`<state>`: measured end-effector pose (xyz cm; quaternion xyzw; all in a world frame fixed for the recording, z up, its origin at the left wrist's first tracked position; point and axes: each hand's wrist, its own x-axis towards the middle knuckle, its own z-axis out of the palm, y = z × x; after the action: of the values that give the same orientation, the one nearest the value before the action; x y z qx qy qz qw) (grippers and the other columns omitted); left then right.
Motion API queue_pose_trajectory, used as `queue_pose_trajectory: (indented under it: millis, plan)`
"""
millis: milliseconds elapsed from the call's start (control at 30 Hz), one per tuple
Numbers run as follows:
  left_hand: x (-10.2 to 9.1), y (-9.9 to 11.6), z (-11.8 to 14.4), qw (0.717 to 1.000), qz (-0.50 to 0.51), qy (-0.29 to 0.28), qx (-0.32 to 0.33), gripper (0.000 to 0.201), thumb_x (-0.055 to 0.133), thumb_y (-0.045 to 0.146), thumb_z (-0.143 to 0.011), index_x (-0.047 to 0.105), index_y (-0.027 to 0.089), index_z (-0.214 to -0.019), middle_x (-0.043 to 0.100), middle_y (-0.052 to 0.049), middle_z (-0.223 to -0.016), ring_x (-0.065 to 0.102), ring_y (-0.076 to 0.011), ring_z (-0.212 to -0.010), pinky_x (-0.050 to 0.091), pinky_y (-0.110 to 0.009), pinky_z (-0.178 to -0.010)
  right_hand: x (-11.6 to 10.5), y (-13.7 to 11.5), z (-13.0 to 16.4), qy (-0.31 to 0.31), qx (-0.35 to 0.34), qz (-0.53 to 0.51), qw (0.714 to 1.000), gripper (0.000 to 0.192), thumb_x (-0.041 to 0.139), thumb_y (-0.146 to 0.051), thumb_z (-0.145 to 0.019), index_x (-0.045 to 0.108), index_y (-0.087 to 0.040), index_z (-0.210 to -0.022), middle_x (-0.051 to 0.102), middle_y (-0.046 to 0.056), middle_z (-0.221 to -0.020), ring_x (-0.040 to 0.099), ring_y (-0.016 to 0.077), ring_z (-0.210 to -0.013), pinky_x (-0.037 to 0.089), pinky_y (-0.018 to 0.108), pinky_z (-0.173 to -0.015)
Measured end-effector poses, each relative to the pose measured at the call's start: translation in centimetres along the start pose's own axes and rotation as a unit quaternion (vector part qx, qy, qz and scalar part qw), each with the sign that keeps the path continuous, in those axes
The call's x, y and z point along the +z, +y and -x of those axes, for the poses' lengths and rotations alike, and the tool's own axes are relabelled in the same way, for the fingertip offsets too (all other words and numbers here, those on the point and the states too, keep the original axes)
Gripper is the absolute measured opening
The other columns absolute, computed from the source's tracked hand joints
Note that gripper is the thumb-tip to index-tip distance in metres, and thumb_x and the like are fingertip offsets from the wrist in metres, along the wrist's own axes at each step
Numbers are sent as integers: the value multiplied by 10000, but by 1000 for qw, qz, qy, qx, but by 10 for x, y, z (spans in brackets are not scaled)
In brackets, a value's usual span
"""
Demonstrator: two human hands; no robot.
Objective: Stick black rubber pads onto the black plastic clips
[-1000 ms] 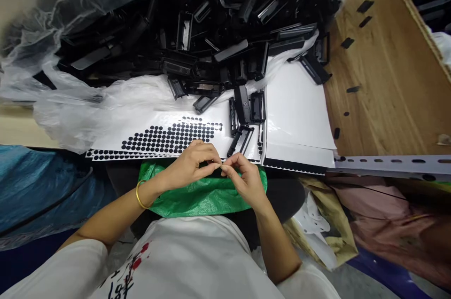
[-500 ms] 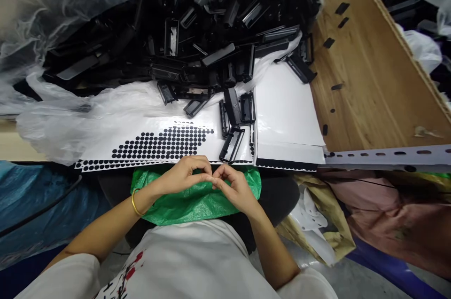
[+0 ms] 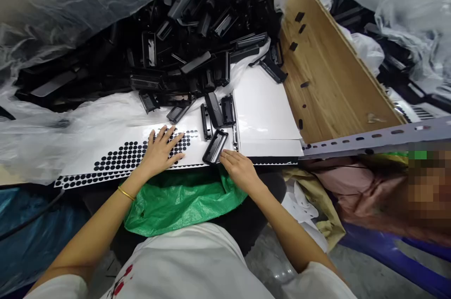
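My left hand (image 3: 160, 149) lies with fingers spread on a white sheet of round black stickers (image 3: 121, 155), over the right part of the dots. My right hand (image 3: 239, 168) is at the front edge of the work surface, its fingers stretched out together. Its fingertips touch or nearly touch the right end of a black rectangular plastic part (image 3: 214, 146), which lies tilted on the sheet. Just behind that part, several more such black parts (image 3: 214, 110) lie close together. Any small thing under the right fingertips is hidden.
A big heap of black plastic parts (image 3: 190, 21) fills the back, with clear plastic film (image 3: 88, 111) around it. White sheets (image 3: 264, 111) lie at right beside a wooden panel (image 3: 317, 73) with black stickers. A green bag (image 3: 176, 205) covers my lap.
My hands were together above my lap, fingertips meeting. Now they are apart: the left has moved forward onto the sticker sheet, the right to the nearest black part. The view has shifted right.
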<state>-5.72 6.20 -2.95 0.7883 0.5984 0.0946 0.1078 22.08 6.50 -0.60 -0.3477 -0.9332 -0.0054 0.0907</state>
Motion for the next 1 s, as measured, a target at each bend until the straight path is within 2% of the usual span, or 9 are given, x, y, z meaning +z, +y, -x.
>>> queue_pose_trajectory:
  millis: [133, 300, 367, 433, 533, 633, 733, 833, 1000]
  plan:
    - [-1, 4, -1, 1000, -21, -9, -8, 567, 397, 516, -881, 410, 279, -1397, 318, -82, -1512, 216, -328, -1407, 148, -560, -1113, -14, 9, -6, 49, -80, 38, 995, 277, 413, -68, -906, 687, -101, -934, 727, 120, -974, 662, 204, -941, 536, 329, -820]
    - [-3, 2, -6, 1000, -19, -2, -25, 577, 372, 527, -882, 381, 294, -1410, 349, -82, -1493, 236, -332, -1397, 159, -572, -1105, -32, 5, -27, 113, -108, 67, 985, 265, 403, -78, -921, 667, -103, -916, 718, 107, -971, 641, 185, -933, 496, 315, -852]
    - [-4, 1, -7, 999, -24, -1, -27, 578, 381, 535, -875, 402, 290, -1399, 380, -88, -1472, 251, -336, -1388, 156, -581, -1102, -32, -1, -34, 95, -104, 68, 988, 272, 389, -64, -918, 657, -101, -889, 711, 108, -958, 633, 190, -905, 484, 317, -838]
    - [-4, 0, -7, 999, -30, 1, -21, 588, 401, 546, -864, 416, 286, -1391, 380, -102, -1468, 251, -347, -1385, 150, -596, -1097, -30, -4, -37, 40, -92, 62, 993, 267, 392, -54, -907, 644, -109, -835, 705, 99, -869, 625, 195, -816, 479, 317, -763]
    - [-3, 0, -7, 999, -31, 4, -9, 602, 426, 553, -852, 418, 282, -1390, 369, -121, -1471, 248, -368, -1381, 155, -620, -1085, -29, 0, -31, -57, -32, 36, 997, 199, 465, -89, -889, 618, -142, -773, 674, 77, -752, 595, 194, -726, 443, 299, -664]
    - [-3, 2, -7, 1000, -27, 8, -5, 604, 440, 547, -850, 415, 283, -1393, 369, -125, -1470, 245, -380, -1381, 158, -632, -1078, -35, 12, -23, -116, 40, -39, 992, 128, 554, -203, -876, 601, -174, -761, 669, 63, -786, 592, 186, -769, 427, 275, -672]
    - [-3, 4, -8, 1000, -27, 11, -7, 603, 430, 547, -857, 409, 278, -1397, 361, -130, -1474, 238, -384, -1383, 157, -638, -1076, -41, 17, -24, -142, 154, -79, 975, 170, 525, -285, -899, 596, -186, -780, 667, 63, -808, 602, 189, -793, 428, 266, -663]
    - [-4, 5, -8, 999, -34, 7, -8, 616, 424, 556, -858, 399, 271, -1403, 352, -133, -1481, 233, -384, -1385, 150, -630, -1082, -40, 5, -39, -157, 284, -15, 946, 246, 465, -332, -923, 610, -148, -848, 668, 135, -806, 622, 248, -820, 426, 294, -613]
    - [-5, -1, -1, 999, -43, 3, 3, 631, 430, 569, -853, 395, 267, -1405, 325, -118, -1502, 226, -371, -1392, 139, -605, -1097, -29, -24, -62, -173, 363, 17, 915, 329, 562, -357, -869, 601, -53, -987, 654, 226, -833, 634, 331, -872, 475, 356, -637]
